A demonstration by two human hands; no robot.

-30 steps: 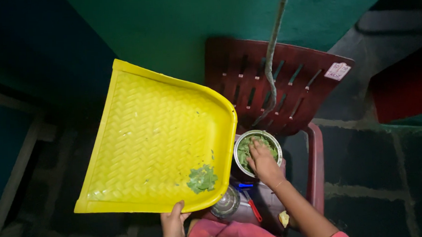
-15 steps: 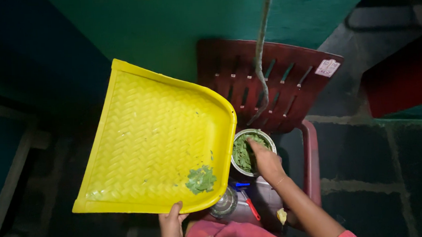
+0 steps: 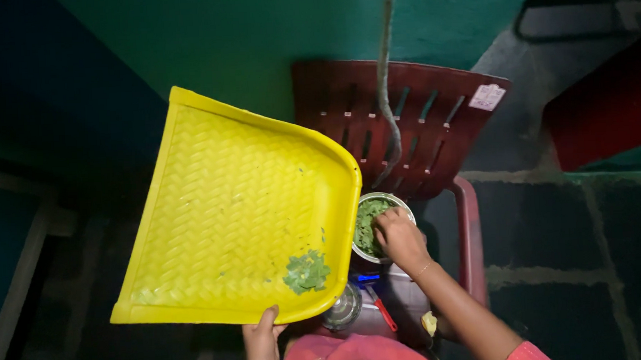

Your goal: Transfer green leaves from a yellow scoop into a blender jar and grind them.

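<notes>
My left hand grips the near edge of a big yellow woven-pattern plastic winnowing tray, held tilted. A small heap of chopped green leaves lies in the tray's near right corner. My right hand rests with closed fingers on the rim of a round steel bowl full of green leaves, right beside the tray's right edge. Whether leaves are pinched in the fingers is hidden.
The bowl stands on a dark red plastic chair against a green wall. A grey rope hangs in front of the chair back. Below the bowl are a small steel lid or cup and a red-handled tool. Pink cloth lies at the bottom edge.
The view has drifted slightly. My right hand stays at the bowl, shifting a little over its rim. The tray and leaf heap keep their place.
</notes>
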